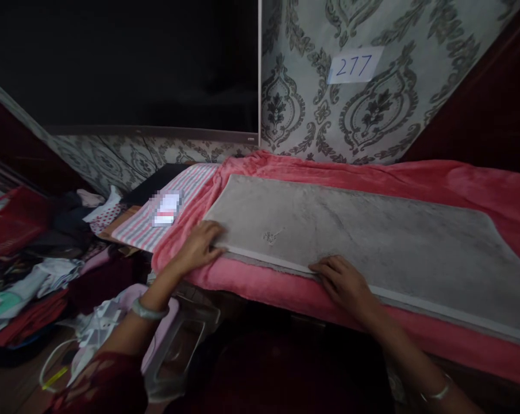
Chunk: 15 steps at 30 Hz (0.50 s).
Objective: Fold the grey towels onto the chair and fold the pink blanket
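A long grey plush mat with a pale edge strip lies flat, apparently folded over, on a pink fleece blanket. At its near left corner is my left hand, thumb and fingers curled about the corner. My right hand grips the near edge further right, its fingertips pressed together on the strip. Part of that edge is hidden under the right hand. A small dark printed mark shows on the mat between the hands.
A striped cloth with a blurred bright phone-like thing lies left of the blanket. Behind stands a large dark screen. Heaped clothes and a clear plastic stool are at lower left. A paper marked 277 hangs on the wall.
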### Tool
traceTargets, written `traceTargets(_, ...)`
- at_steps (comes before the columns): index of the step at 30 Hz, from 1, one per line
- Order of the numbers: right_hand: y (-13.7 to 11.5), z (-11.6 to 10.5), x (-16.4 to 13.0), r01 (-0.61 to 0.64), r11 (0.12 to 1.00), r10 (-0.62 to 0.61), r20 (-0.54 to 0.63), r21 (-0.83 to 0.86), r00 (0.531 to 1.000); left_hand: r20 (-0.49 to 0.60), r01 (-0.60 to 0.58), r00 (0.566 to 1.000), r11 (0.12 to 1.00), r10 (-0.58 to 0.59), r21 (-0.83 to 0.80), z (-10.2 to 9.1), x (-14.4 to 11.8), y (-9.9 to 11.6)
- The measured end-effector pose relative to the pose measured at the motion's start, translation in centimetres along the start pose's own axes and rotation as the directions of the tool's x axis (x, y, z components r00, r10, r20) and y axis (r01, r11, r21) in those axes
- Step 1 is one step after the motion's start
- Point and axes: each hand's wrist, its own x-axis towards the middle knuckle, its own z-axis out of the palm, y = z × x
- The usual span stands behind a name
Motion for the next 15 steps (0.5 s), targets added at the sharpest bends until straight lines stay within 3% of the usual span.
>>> traceTargets(3,0.2,0.1,0.0,0.013,1.0,-0.013,-0.019,0.01,1.0,0.063,-0.144,0.988,0.99,0.144,-0.007,0.4,-1.2,1.2)
traceTargets(11,0.3,0.6,-0.2,0.047,0.999,-0.044,-0.095,0.025,0.994,0.072,-0.168,0.985,0.976,0.16,0.136,1.4,-0.8,1.2)
traceTargets(15,-0.1,-0.6,0.0,0.032,0.999,-0.032,-0.023,0.037,0.999,0.09,-0.155,0.986,0.978,0.143,0.142,1.6,-1.3,1.4)
